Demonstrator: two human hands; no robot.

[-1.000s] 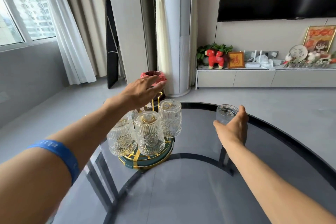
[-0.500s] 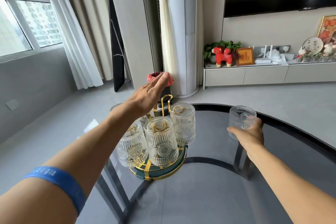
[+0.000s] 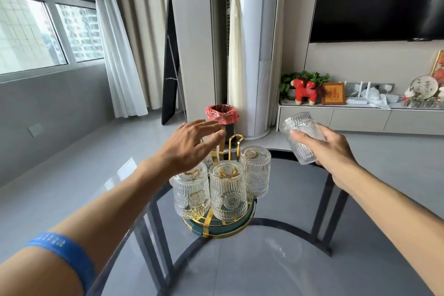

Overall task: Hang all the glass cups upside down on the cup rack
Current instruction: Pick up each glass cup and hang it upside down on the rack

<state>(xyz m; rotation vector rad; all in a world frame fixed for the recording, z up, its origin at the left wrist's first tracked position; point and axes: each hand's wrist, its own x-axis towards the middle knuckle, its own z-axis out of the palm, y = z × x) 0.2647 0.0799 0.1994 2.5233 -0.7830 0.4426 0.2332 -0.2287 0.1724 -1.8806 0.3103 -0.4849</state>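
Note:
A gold wire cup rack (image 3: 217, 229) with a dark green round base stands on the glass table (image 3: 276, 262). Several ribbed glass cups hang upside down on it, among them a front cup (image 3: 228, 191), a left cup (image 3: 191, 193) and a right cup (image 3: 255, 172). One more is half hidden behind my left hand (image 3: 192, 145), which hovers open, fingers spread, over the rack's back left. My right hand (image 3: 329, 149) holds another glass cup (image 3: 301, 137) in the air to the right of the rack, tipped with its base toward the upper left.
A gold loop handle (image 3: 235, 143) rises from the rack's middle. On the floor behind the table stands a bin with a red liner (image 3: 222, 115). A white column unit (image 3: 254, 55) and a low TV cabinet (image 3: 360, 119) are farther back.
My right hand has lifted the glass cup off the table and tilted it over. My left hand stays above the rack. The camera has moved closer.

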